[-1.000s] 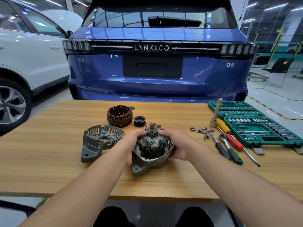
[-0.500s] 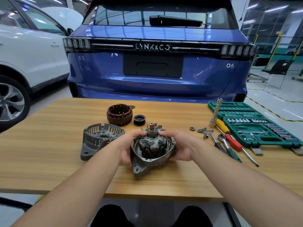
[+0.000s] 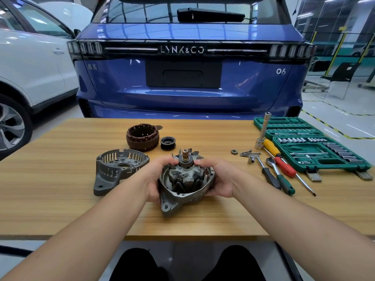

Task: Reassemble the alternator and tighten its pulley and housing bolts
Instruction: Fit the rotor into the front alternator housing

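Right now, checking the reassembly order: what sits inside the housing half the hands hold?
The rotor sits inside the housing half, its shaft pointing up. Left hand and right hand grip the rim. The housing floor under the rotor is covered.

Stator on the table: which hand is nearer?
Left. The left hand grips the housing on the side just in front of the stator; the right hand grips the far side, farther away.
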### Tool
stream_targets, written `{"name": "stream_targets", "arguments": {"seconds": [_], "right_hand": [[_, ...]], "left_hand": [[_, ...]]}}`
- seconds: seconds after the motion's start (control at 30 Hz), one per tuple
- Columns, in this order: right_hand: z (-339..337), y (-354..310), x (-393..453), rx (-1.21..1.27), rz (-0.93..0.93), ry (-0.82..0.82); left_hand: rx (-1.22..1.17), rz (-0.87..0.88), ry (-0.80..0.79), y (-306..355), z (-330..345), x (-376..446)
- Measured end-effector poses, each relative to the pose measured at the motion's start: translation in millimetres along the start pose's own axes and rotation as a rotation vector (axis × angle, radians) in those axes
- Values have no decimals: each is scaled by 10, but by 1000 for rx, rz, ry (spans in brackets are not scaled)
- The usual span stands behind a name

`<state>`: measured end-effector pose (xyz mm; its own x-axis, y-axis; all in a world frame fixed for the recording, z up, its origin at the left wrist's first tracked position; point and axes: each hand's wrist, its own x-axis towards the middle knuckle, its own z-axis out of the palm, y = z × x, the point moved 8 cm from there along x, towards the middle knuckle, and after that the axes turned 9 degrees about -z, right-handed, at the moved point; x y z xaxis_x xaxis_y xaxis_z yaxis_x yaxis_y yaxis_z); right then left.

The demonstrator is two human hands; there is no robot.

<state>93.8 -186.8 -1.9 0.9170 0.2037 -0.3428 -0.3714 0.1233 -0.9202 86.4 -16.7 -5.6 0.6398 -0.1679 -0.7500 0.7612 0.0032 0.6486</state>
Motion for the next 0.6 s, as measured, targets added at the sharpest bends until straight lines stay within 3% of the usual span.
{"name": "stream_targets", "arguments": {"seconds": [0.33, 0.6], "right_hand": [[-99, -315, 13, -117, -318, -83], [-124, -107, 57, -24, -224, -40]], "left_hand": [[-5, 405, 34, 294, -16, -71], [-16, 282, 81, 176, 8, -15]]}}
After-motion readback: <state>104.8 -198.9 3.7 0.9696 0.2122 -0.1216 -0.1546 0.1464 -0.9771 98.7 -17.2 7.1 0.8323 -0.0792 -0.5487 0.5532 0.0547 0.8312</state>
